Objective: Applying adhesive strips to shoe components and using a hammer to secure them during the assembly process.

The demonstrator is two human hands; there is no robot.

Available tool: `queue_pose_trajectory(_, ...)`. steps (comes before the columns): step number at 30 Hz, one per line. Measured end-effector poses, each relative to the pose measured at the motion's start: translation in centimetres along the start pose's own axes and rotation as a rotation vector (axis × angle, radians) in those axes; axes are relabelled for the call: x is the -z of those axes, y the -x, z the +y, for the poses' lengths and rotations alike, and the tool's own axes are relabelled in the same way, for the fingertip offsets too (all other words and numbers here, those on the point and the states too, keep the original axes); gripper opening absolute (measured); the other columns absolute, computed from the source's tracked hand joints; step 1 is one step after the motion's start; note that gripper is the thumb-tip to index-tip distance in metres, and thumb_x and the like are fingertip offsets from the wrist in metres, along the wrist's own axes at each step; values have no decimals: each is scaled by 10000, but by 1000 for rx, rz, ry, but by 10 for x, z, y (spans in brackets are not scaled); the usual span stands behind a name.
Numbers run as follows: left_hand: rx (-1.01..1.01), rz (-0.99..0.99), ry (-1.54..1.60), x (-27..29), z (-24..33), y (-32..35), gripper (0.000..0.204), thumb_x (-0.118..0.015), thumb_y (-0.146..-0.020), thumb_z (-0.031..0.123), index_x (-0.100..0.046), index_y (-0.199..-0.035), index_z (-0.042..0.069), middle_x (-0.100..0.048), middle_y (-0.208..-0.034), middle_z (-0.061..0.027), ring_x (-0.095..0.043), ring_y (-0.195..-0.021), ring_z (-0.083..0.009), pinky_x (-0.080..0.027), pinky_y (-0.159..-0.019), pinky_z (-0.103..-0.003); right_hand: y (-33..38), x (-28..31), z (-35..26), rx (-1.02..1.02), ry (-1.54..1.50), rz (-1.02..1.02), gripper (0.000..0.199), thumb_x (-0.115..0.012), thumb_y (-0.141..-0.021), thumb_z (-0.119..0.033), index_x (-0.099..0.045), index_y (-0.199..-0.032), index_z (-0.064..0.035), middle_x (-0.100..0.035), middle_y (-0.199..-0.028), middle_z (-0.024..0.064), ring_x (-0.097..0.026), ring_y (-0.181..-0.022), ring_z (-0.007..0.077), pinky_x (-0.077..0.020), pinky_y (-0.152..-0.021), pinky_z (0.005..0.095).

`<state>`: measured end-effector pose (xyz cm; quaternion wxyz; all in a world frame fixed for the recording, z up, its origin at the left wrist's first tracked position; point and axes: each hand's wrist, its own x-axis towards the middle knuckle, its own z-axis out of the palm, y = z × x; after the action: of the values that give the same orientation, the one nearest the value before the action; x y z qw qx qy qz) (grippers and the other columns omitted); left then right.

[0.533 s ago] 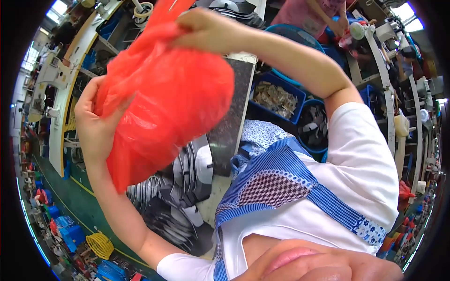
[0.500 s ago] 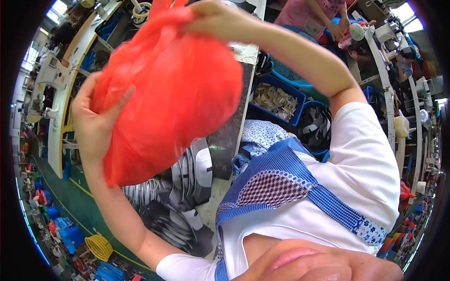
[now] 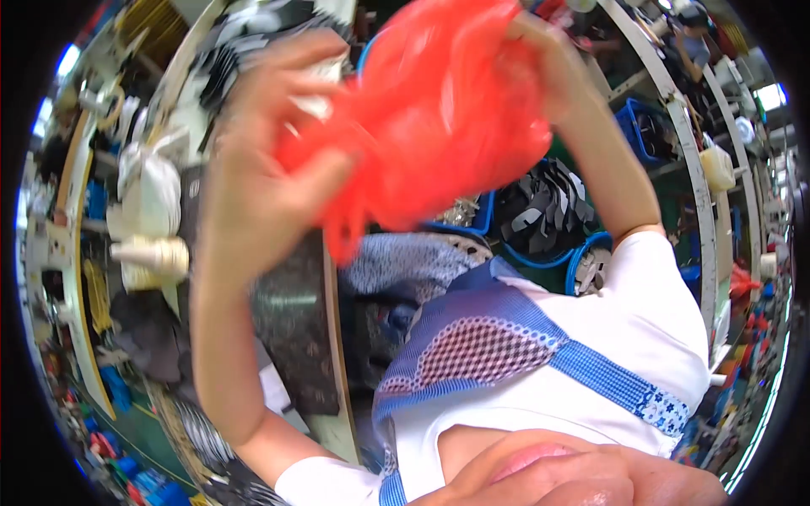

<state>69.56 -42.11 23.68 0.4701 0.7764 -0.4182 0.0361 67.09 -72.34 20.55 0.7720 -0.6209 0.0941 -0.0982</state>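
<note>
A crumpled red plastic bag (image 3: 447, 110) hangs in the air before my chest, blurred by motion. My right hand (image 3: 544, 72) grips it at its upper right edge, its fingers partly hidden by the plastic. On the left side of the bag is my left hand (image 3: 270, 160), blurred, its fingers stretched out and the thumb apart. A fold of the bag lies between that thumb and the fingers; whether they touch it I cannot tell. What the bag contains, if anything, does not show.
Below the bag runs a dark worktop (image 3: 295, 312) with a pale edge. Stacked grey and black cut pieces (image 3: 253, 42) lie at the far left. A white cone of thread (image 3: 156, 253) stands at left. Dark pieces fill a blue tub (image 3: 544, 211) at right.
The red bag has moved right and is more bunched up. My left hand has come away from its side, fingers spreading. The view has turned, shifting the worktop and tubs leftward.
</note>
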Motion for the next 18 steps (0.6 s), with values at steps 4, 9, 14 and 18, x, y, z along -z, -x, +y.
queue_pose_trajectory(4,-62,-189,-342,-67,-27,-21,182,-559,-806,51,-612,-980,46,-644,-849,-116,-624,-698,-332,-520,-648,-392,7,41,63,-169,-242,-201,179,-601,-848,-144,-653,-959,-14,-687,-967,75,-660,-875,170,-534,-804,295)
queue_pose_trajectory(9,62,-144,-203,-87,-83,-41,91,-488,-813,-7,-574,-825,17,-545,-728,-149,-576,-659,-307,-461,-609,-366,9,113,86,-347,-546,64,294,-550,-798,-50,-630,-1077,-1,-682,-993,86,-662,-871,188,-531,-816,320)
queue_pose_trajectory(14,442,-141,526,-125,-117,-43,142,-433,-838,-28,-553,-766,-3,-517,-673,-15,-480,-634,-82,-392,-586,-248,27,152,146,-406,-306,-47,360,-533,-756,13,-613,-1106,39,-676,-982,87,-655,-885,172,-518,-802,293)
queue_pose_trajectory(18,399,-403,366,-159,-147,-11,160,-415,-786,8,-566,-735,5,-518,-642,26,-496,-610,-61,-395,-552,-248,43,131,165,-404,397,-543,245,-702,-816,-219,-645,-912,-1,-618,-821,-13,-547,-733,94,-450,-677,288)
